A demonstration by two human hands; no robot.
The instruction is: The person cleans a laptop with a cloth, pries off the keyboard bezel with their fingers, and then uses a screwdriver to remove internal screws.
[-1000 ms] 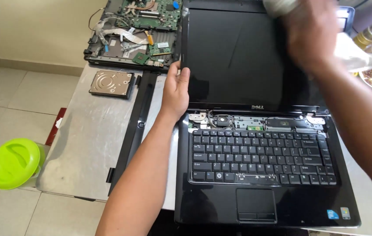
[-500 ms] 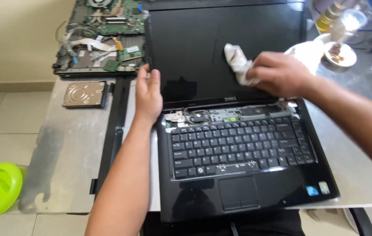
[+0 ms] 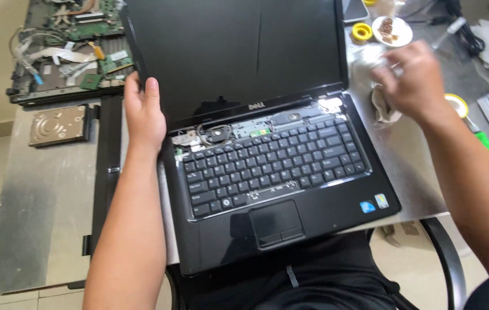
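A black laptop (image 3: 290,172) lies open on the table before me, its dark screen (image 3: 239,51) tilted back and the strip above the keyboard stripped to bare parts. My left hand (image 3: 144,112) grips the left edge of the screen near the hinge. My right hand (image 3: 411,80) is off to the right of the laptop, above the table, closed on a crumpled white cloth (image 3: 383,106) that hangs below the fingers.
A dismantled laptop base with green circuit boards (image 3: 66,51) lies at the back left, a bare hard drive (image 3: 58,123) beside it. A small dish (image 3: 392,30), a yellow tape roll (image 3: 362,33) and a green-handled tool (image 3: 488,143) lie at the right. A long black bezel strip (image 3: 107,172) lies left of the laptop.
My right hand has left the screen with the cloth and moved to the right of the laptop. The left hand keeps its grip on the screen edge. The view has shifted.
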